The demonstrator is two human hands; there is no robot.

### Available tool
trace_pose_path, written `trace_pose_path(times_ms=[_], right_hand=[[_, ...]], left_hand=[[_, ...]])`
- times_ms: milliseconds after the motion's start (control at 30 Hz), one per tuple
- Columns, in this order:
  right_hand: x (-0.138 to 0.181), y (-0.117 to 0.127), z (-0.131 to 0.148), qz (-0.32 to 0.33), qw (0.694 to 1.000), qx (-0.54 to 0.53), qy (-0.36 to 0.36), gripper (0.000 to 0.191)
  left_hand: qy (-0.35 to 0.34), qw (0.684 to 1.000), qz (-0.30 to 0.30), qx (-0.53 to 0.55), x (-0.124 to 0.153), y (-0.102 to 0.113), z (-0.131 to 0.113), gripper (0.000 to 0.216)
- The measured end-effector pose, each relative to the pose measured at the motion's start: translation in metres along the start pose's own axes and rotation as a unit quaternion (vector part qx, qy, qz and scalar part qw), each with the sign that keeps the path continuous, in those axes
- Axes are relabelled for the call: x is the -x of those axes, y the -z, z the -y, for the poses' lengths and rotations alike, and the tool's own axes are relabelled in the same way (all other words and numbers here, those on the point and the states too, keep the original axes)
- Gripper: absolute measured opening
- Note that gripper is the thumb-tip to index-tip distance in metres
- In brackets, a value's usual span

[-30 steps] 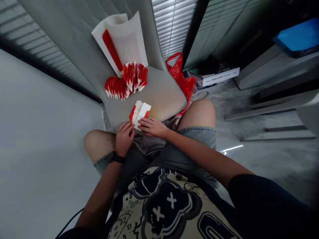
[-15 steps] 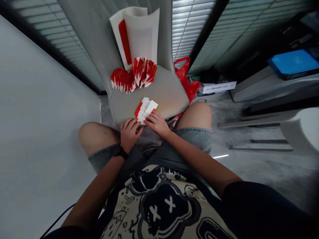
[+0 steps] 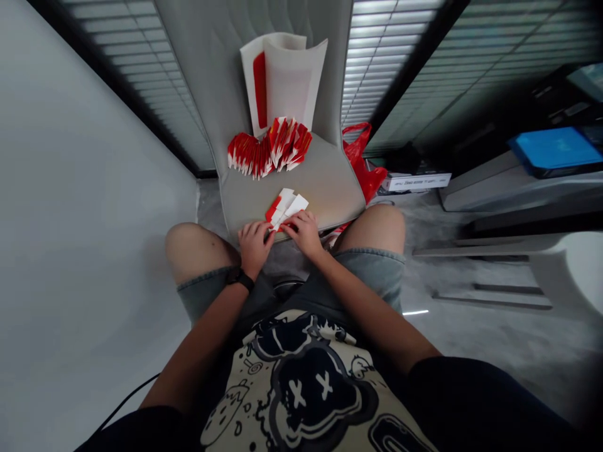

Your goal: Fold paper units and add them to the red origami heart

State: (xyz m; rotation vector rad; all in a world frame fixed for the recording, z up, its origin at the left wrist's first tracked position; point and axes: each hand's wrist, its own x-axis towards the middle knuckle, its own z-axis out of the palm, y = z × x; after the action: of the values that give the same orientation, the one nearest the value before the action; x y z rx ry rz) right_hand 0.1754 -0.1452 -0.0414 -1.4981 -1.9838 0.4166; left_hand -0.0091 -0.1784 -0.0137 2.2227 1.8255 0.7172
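A partly folded red and white paper piece (image 3: pixel 286 208) lies on the front of the grey chair seat (image 3: pixel 330 199), mostly white side up, with red along its left side. My left hand (image 3: pixel 255 243) has its thumb and fingertips closed together at the near left edge of the paper. From the right, my right hand (image 3: pixel 304 233) presses its fingers on the near right edge. A bit of red shows between the fingertips there. Behind the paper stand several red and white folded paper pieces (image 3: pixel 268 149), packed upright in a curved row.
A curled white sheet (image 3: pixel 289 81) with a red strip leans against the chair back. Beside the seat hangs a red plastic bag (image 3: pixel 360 166), near a white box (image 3: pixel 417 182) on the floor. A blue box (image 3: pixel 558 150) and a white chair (image 3: pixel 581 267) are at the right.
The camera view has shifted, so everything sits farther right. Both hands stay at the paper's near edge, where a red bit now shows between the fingertips.
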Motion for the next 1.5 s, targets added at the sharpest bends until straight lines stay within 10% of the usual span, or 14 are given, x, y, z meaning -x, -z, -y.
trace_pose_path(times_ms=[767,1000,1500], right_hand=[[-0.001,-0.005,-0.003,0.006,0.999,0.050,0.010,0.016],[0.014,-0.003,-0.005,0.015,0.987,0.090,0.131,0.028],[0.037,0.002,-0.004,0.073,0.978,0.138,0.142,0.057]], left_hand=[[-0.073,0.990,0.065,-0.100,0.040,-0.014,-0.020,0.061],[-0.077,0.989,0.083,-0.099,0.039,-0.009,-0.021,0.065],[-0.081,0.992,0.080,-0.055,0.035,-0.011,-0.021,0.071]])
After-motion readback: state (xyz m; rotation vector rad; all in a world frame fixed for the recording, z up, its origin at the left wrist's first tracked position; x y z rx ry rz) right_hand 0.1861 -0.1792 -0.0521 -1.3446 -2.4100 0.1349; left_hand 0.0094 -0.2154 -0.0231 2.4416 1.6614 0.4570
